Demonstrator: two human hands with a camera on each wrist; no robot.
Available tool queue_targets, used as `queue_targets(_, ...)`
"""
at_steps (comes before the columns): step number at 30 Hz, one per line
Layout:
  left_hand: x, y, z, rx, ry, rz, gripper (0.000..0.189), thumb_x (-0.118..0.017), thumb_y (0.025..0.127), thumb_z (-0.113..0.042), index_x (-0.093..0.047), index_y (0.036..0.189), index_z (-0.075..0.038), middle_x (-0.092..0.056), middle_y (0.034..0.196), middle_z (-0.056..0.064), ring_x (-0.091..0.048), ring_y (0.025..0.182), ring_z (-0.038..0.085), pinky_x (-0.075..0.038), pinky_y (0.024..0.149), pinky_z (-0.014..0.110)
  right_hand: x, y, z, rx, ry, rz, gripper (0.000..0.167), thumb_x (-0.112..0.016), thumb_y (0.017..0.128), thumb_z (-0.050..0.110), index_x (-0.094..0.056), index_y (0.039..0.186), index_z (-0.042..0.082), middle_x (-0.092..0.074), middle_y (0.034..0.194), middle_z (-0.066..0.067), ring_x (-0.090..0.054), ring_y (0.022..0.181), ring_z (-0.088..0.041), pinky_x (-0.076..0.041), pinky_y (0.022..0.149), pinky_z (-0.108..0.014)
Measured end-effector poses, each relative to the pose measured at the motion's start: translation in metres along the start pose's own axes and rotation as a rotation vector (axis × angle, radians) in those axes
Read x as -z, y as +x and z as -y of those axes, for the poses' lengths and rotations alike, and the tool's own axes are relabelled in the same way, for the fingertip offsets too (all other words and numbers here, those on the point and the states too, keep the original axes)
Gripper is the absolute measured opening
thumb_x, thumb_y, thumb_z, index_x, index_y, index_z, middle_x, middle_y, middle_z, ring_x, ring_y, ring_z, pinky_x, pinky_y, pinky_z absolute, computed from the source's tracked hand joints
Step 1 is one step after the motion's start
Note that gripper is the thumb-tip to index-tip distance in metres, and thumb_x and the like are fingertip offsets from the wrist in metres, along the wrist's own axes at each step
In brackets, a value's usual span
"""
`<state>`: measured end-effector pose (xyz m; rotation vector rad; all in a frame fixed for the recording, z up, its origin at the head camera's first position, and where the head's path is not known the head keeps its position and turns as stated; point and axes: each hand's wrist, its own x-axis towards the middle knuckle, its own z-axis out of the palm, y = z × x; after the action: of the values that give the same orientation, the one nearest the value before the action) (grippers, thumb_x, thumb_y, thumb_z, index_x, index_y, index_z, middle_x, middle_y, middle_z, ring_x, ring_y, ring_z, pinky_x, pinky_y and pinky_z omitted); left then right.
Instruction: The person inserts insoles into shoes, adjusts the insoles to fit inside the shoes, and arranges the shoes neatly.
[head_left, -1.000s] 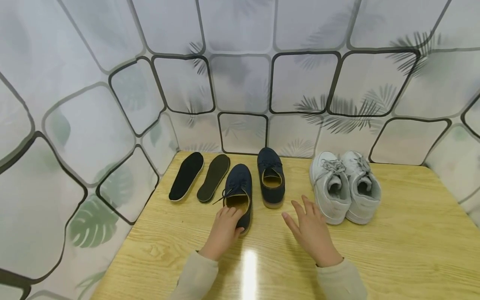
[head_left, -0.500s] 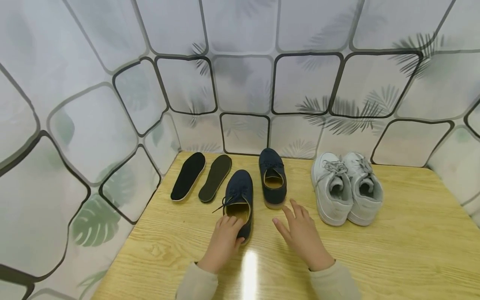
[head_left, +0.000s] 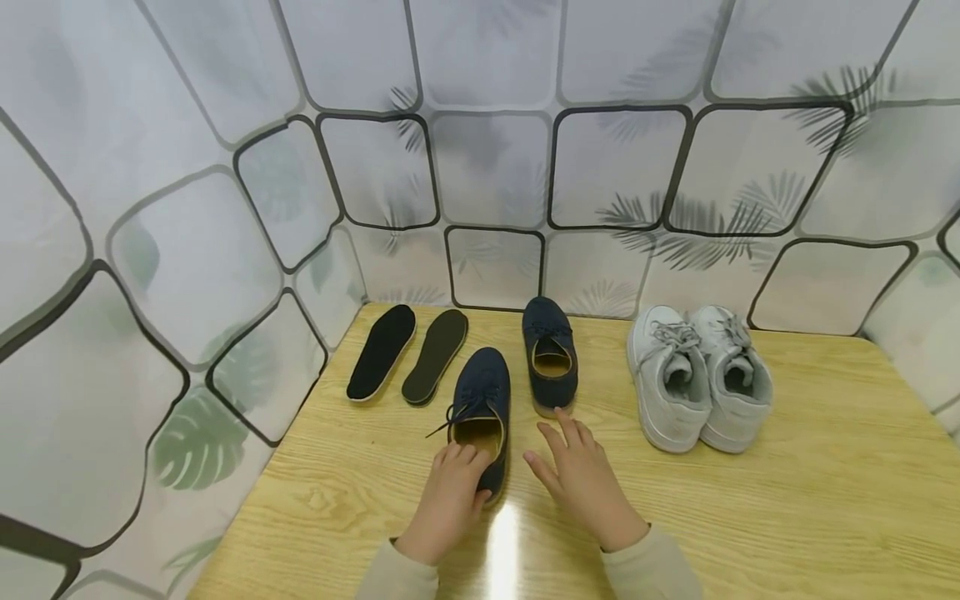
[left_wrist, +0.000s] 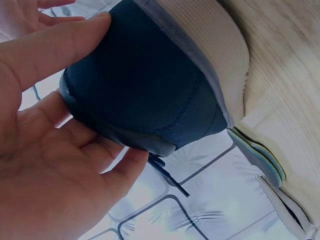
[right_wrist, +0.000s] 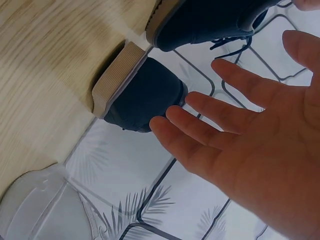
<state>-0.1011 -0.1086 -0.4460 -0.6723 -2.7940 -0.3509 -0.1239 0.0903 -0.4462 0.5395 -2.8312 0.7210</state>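
At the heel of a navy lace-up shoe [head_left: 483, 383], my left hand [head_left: 446, 500] grips with the fingers inside the opening and the thumb behind. The left wrist view shows that thumb against the shoe's back [left_wrist: 145, 80], while the other fingers curl over the collar. A second navy shoe [head_left: 552, 337] stands farther back, its toe pointing at the wall. Close behind its heel, my right hand [head_left: 581, 483] hovers with fingers spread, holding nothing. In the right wrist view the fingers [right_wrist: 220, 125] of that hand appear near the second shoe [right_wrist: 145, 95]; contact cannot be told.
Two dark insoles, one black [head_left: 381, 354] and one greyish [head_left: 435, 357], lie at the left on the wooden table [head_left: 750, 525]. A pair of white sneakers [head_left: 671, 392] stands on the right. A patterned curtain [head_left: 495, 167] encloses the back and sides.
My left hand has drawn the gripped navy shoe a little nearer to me. The right hand has moved left, from beside the white sneakers to behind the second navy shoe.
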Motion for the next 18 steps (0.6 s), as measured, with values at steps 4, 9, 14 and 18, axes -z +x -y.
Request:
queue_targets(4,0.003,-0.003,-0.004,0.014,0.010,0.002,0.036,-0.084,0.069,-0.010,-0.060,0.096,-0.009,-0.059,0.090,0.004,-0.055,0.091,0.024,-0.043,0.095,0.047,-0.002,-0.001,-0.001,0.004,0.003,-0.008,0.050,-0.056,0.097,0.036,-0.056,0.130,-0.001,-0.042,0.141,-0.025,-0.042,0.124,-0.046,-0.041,0.091,-0.061)
queue_targets(9,0.004,-0.005,-0.008,0.027,0.029,-0.004,0.037,-0.085,0.067,-0.012,-0.060,0.095,-0.010,-0.060,0.090,0.003,-0.055,0.091,0.024,-0.044,0.094,0.047,-0.001,-0.002,0.000,0.008,0.004,0.002,0.049,-0.056,0.097,0.037,-0.056,0.129,-0.001,-0.043,0.140,-0.025,-0.043,0.124,-0.046,-0.041,0.091,-0.062)
queue_targets(14,0.003,-0.007,-0.010,0.033,0.033,-0.008,0.038,-0.086,0.067,-0.013,-0.060,0.094,-0.011,-0.060,0.090,0.002,-0.055,0.092,0.023,-0.044,0.094,0.046,-0.002,-0.001,0.005,0.018,0.017,0.051,0.049,-0.056,0.097,0.036,-0.055,0.130,-0.001,-0.045,0.138,-0.025,-0.043,0.124,-0.046,-0.041,0.092,-0.062)
queue_targets(18,0.003,-0.009,-0.010,0.031,0.031,-0.013,0.038,-0.086,0.066,-0.012,-0.060,0.093,-0.010,-0.060,0.089,0.002,-0.055,0.091,0.022,-0.044,0.093,0.046,-0.005,-0.001,0.010,0.048,0.042,0.069,0.050,-0.055,0.097,0.036,-0.055,0.131,0.000,-0.046,0.137,-0.024,-0.044,0.124,-0.046,-0.042,0.091,-0.062)
